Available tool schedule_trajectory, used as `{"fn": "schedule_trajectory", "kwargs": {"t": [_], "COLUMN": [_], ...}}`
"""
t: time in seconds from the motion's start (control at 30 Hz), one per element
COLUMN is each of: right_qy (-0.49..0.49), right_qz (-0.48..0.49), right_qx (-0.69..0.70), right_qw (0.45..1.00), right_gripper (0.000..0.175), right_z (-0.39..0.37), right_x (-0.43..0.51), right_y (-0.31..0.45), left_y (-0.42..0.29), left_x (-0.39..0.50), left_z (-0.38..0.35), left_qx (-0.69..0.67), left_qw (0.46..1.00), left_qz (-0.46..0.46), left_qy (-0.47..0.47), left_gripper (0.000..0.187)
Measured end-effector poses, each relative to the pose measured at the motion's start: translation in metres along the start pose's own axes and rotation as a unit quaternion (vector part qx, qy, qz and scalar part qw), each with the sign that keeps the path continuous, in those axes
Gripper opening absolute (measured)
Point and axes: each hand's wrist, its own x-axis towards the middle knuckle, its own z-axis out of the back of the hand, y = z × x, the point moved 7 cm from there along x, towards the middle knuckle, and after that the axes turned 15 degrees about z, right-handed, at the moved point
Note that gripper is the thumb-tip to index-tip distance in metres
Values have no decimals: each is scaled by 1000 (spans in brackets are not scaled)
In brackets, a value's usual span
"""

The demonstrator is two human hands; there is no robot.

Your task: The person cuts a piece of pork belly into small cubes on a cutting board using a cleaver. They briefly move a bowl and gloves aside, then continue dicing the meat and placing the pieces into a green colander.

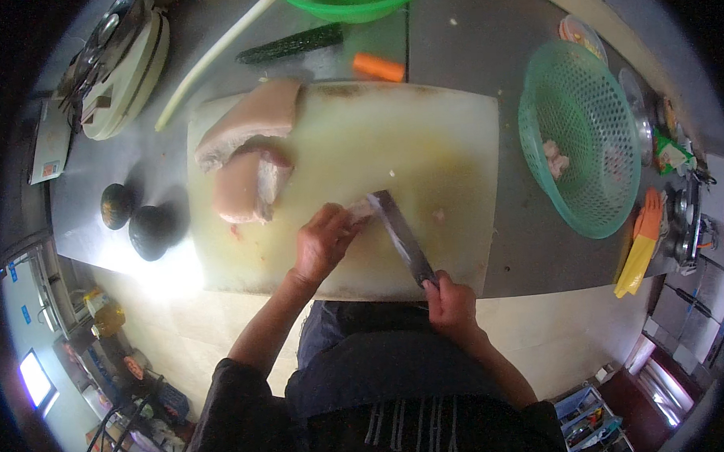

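My right hand (pixel 451 303) grips the handle of a broad kitchen knife (pixel 403 239), its blade slanting up and left over the white cutting board (pixel 346 125). Under the fingers of my left hand (pixel 325 239) a strip of raw meat (pixel 360 211) is pinned, its right end against the blade near the tip. Much of the strip is hidden by my fingers. Two larger slabs of raw pork with skin lie on the board's left side: a longer one (pixel 256 116) behind and a shorter one (pixel 241 188) in front. A small meat scrap (pixel 438 214) sits right of the knife.
Right of the board stands a green plastic colander (pixel 586 140) with pieces of meat (pixel 555 159) inside. Behind the board lie a carrot piece (pixel 378 67), a cucumber (pixel 290 44) and a long pale stalk (pixel 213 61). Two dark round vegetables (pixel 152 232) rest left. Rubber gloves (pixel 641 243) lie at right.
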Motion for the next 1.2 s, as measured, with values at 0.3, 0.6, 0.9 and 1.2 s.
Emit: {"fn": "schedule_trajectory", "kwargs": {"t": [0.3,0.6,0.9,1.2], "right_qy": [-17,-90,-84,-106], "right_qz": [-3,-19,-23,-46], "right_qx": [-10,11,16,39], "right_qw": [1000,996,996,993], "right_gripper": [18,20,18,21], "right_z": [-1,17,10,13], "right_x": [5,-4,-5,-12], "right_y": [8,-1,-5,-16], "left_y": [8,2,-22,16], "left_x": [6,27,-3,-4], "left_z": [26,38,-2,-16], "left_qx": [-134,15,92,-546], "left_qw": [980,997,995,723], "left_qz": [140,47,-25,376], "left_qy": [-33,-68,-7,194], "left_gripper": [23,43,39,35]}}
